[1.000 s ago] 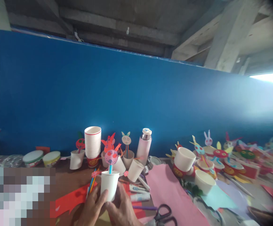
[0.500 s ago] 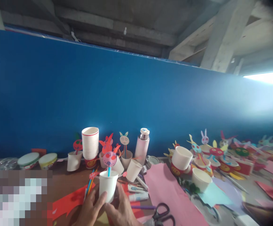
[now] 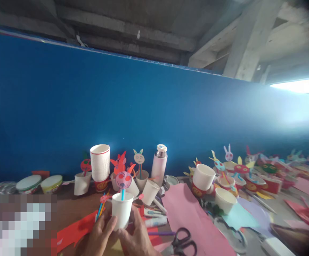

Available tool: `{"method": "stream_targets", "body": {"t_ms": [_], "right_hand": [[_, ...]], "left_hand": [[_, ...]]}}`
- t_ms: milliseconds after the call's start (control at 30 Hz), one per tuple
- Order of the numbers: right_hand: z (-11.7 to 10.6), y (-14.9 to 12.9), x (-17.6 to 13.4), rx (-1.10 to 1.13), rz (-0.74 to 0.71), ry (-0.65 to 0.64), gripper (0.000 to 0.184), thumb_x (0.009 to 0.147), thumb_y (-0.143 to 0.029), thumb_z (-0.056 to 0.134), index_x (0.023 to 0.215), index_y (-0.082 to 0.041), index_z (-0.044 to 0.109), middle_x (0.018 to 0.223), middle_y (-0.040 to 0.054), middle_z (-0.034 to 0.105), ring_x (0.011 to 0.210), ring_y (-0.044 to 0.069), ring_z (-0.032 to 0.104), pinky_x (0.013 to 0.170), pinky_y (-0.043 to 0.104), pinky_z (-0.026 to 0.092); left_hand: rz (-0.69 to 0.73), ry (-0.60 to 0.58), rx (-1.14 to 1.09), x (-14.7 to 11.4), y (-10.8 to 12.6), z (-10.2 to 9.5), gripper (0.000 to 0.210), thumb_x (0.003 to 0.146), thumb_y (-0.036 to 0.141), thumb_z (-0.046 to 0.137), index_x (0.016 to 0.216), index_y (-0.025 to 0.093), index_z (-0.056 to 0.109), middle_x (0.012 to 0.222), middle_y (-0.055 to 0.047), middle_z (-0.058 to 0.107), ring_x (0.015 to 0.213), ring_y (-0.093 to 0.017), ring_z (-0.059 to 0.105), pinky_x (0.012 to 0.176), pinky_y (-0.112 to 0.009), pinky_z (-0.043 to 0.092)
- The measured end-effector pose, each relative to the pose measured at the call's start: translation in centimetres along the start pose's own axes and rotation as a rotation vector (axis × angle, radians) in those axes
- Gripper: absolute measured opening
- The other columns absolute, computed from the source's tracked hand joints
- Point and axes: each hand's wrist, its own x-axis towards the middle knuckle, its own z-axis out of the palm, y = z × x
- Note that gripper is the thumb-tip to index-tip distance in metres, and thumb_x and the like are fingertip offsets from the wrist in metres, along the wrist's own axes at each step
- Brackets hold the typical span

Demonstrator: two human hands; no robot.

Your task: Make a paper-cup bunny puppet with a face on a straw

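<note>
Between my two hands is a white paper cup [image 3: 122, 211], upright. My left hand [image 3: 101, 231] grips its left side, thumb across the front, and my right hand [image 3: 137, 233] holds its lower right side. A pink paper animal face [image 3: 123, 180] with red eyes and red ears rises from the cup on a blue straw [image 3: 123, 194]. Small red paper pieces stick out at both sides of the cup. Just right of my right hand lie a glue tube [image 3: 156, 222], a purple pencil [image 3: 161, 233] and black-handled scissors [image 3: 182, 241].
A tall stack of paper cups [image 3: 100, 163] and a pink thermos [image 3: 159, 165] stand by the blue wall [image 3: 144, 106]. Pink paper [image 3: 194, 220] covers the table right of centre. Several decorated cups crowd the right side; two lidded tubs [image 3: 51, 184] sit at left.
The view has shifted slightly, so most things appear a little further left. Both hands keep hold of the cup, with the left thumb a little higher on its side.
</note>
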Motion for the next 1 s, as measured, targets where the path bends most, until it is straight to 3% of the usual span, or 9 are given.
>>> {"method": "stream_targets", "body": {"t_ms": [67, 200, 367, 467, 700, 1000], "right_hand": [[0.0, 0.1, 0.0, 0.001, -0.036, -0.029, 0.061, 0.071, -0.044, 0.068, 0.123, -0.017, 0.048, 0.106, 0.0100, 0.061, 0.093, 0.025, 0.058, 0.079, 0.035, 0.048], [0.0, 0.3, 0.0, -0.007, -0.061, -0.040, 0.057, 0.073, -0.038, 0.066, 0.123, -0.017, 0.047, 0.109, 0.0104, 0.060, 0.099, 0.026, 0.056, 0.085, 0.037, 0.045], [-0.1, 0.5, -0.1, -0.034, -0.033, -0.036, 0.058, 0.073, -0.030, 0.067, 0.125, -0.018, 0.045, 0.109, 0.0097, 0.060, 0.098, 0.025, 0.056, 0.084, 0.037, 0.044], [-0.1, 0.8, -0.1, -0.037, -0.018, -0.036, 0.058, 0.072, -0.029, 0.066, 0.125, -0.018, 0.045, 0.108, 0.0097, 0.060, 0.096, 0.025, 0.057, 0.083, 0.036, 0.044], [0.0, 0.8, -0.1, -0.009, -0.002, -0.071, 0.057, 0.071, -0.028, 0.066, 0.123, -0.018, 0.046, 0.103, 0.0080, 0.061, 0.091, 0.023, 0.058, 0.078, 0.033, 0.046], [0.3, 1.3, -0.1, 0.045, -0.009, -0.085, 0.058, 0.070, -0.035, 0.068, 0.121, -0.018, 0.047, 0.101, 0.0076, 0.061, 0.092, 0.023, 0.057, 0.078, 0.032, 0.045]], "left_hand": [[-0.050, 0.040, -0.118, 0.2, 0.4, -0.1, 0.056, 0.047, 0.052, 0.076, 0.091, 0.017, 0.067, 0.099, -0.010, 0.072, 0.110, -0.036, 0.056, 0.087, -0.040, 0.050], [-0.144, -0.014, -0.344, 0.4, 1.1, 0.0, 0.049, 0.042, 0.038, 0.083, 0.084, 0.017, 0.068, 0.082, -0.006, 0.075, 0.093, -0.034, 0.064, 0.075, -0.037, 0.054], [-0.228, -0.055, -0.594, 0.7, 0.3, -0.1, 0.041, 0.053, 0.033, 0.081, 0.088, 0.019, 0.066, 0.073, -0.001, 0.074, 0.078, -0.026, 0.068, 0.065, -0.032, 0.054], [-0.189, -0.107, -0.615, 0.9, 0.1, -0.4, 0.035, 0.062, 0.031, 0.077, 0.093, 0.019, 0.065, 0.080, -0.003, 0.073, 0.076, -0.022, 0.068, 0.064, -0.029, 0.053], [-0.236, -0.172, -0.674, 1.1, 0.4, -0.5, 0.037, 0.065, 0.026, 0.075, 0.099, 0.019, 0.064, 0.083, -0.004, 0.073, 0.073, -0.023, 0.069, 0.063, -0.030, 0.054], [-0.250, -0.098, -0.671, 0.7, 1.0, -0.1, 0.032, 0.064, 0.025, 0.076, 0.093, 0.017, 0.065, 0.078, -0.004, 0.073, 0.076, -0.024, 0.069, 0.062, -0.031, 0.055]]}}
